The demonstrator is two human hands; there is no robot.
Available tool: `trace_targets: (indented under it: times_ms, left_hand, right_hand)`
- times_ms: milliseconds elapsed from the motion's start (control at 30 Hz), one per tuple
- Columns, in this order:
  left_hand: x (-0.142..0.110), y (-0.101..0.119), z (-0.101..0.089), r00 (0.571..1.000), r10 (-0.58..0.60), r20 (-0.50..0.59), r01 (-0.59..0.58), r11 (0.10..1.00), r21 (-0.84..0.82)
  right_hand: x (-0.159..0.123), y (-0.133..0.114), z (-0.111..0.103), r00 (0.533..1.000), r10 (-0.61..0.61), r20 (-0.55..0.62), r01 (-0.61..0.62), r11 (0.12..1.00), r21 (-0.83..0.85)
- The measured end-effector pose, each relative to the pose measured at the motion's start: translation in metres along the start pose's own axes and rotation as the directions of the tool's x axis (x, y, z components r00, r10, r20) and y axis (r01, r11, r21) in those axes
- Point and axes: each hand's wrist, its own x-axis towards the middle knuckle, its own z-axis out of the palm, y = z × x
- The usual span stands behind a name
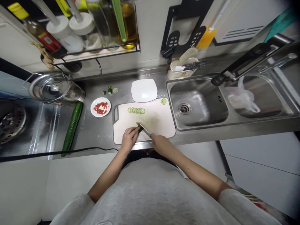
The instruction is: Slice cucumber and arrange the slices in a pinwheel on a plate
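One short green cucumber piece [140,129], gripped by the left hand [128,139]; right hand [161,144] clasps a steel knife [144,130], blade angled up-left.

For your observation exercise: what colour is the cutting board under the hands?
White, with a grey handle; the cutting board shows in the head view.

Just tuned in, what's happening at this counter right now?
A person is slicing cucumber on a white cutting board beside the sink. The left hand steadies a short cucumber piece while the right hand holds a knife against it. A row of cut slices lies on the board's far side. A whole cucumber and a small dish of chopped red bits sit to the left; a white plate lies behind the board.
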Motion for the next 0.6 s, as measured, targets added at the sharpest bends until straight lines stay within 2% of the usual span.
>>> trace_targets:
  times_ms: [267,600]
  left_hand:
    - [-0.001,-0.002,0.002,1.000,0.007,0.001,-0.007,1.000,0.007]
    - [0.000,-0.006,0.002,1.000,-0.004,0.027,0.004,1.000,0.001]
  right_hand:
    - [0.009,0.005,0.005,0.999,-0.044,0.026,0.043,0.999,0.021]
    - [0.013,0.004,0.007,0.999,-0.041,0.028,0.040,0.999,0.024]
